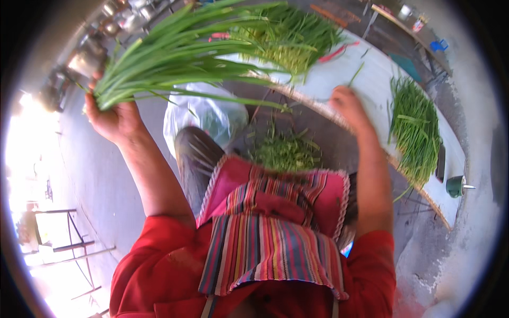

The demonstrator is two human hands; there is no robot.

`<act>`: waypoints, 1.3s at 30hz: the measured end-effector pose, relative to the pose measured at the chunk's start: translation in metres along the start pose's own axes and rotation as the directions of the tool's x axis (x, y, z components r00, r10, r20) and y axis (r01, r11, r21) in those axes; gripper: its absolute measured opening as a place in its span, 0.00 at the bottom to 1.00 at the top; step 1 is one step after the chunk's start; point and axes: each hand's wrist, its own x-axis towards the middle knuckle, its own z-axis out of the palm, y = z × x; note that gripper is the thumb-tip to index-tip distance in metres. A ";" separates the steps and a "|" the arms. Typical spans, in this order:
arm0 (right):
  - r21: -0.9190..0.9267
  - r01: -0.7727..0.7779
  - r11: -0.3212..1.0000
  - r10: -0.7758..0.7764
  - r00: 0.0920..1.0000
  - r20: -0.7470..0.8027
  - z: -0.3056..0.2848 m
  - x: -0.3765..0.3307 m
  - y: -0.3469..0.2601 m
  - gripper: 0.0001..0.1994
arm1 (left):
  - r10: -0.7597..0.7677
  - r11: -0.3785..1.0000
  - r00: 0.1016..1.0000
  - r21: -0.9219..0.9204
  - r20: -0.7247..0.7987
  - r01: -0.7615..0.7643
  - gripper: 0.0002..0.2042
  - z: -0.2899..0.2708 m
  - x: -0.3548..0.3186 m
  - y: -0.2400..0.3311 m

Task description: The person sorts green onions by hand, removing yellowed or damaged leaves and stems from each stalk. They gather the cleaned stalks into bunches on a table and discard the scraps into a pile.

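Note:
My left hand [114, 116] is raised at the far left, its fingers wrapped round the base of a bunch of garlic chives [185, 55]. The long green leaves fan out to the right, across the white table. Over the table's near edge, my right hand [347, 106] is closed and slightly blurred. A single green blade [357, 73] shows right by its fingers; whether they grip it or something else is hidden. Beyond the fanned leaves, a larger pile of chives [297, 40] lies on the white table [371, 79].
Another chive pile [416, 130] lies on the table's right part, near a green cup-shaped object [455, 186]. Red strips [339, 51] lie by the far pile. Below are a clear plastic bag [209, 114] and green trimmings [286, 151] on the floor. Metal pots [87, 55] stand far left.

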 end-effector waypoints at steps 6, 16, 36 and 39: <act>-0.456 -0.331 0.826 0.328 0.941 -0.088 -0.097 -0.061 0.039 0.10 | 0.060 0.995 0.969 0.090 -0.238 -0.040 0.10 -0.041 -0.031 0.026; 0.556 -0.097 0.826 0.063 0.995 0.080 0.029 0.013 -0.222 0.51 | -0.562 0.568 0.777 0.551 -0.284 0.612 0.09 0.010 -0.071 -0.133; -0.124 -0.245 0.962 0.224 0.961 -0.161 0.070 -0.020 -0.251 0.28 | -0.661 0.587 0.740 0.525 -0.129 0.616 0.36 -0.021 -0.133 -0.171; -0.082 -0.086 0.993 0.070 0.982 -0.175 0.071 -0.024 -0.258 0.30 | -0.662 0.658 0.746 0.422 -0.071 0.624 0.25 -0.020 -0.115 -0.165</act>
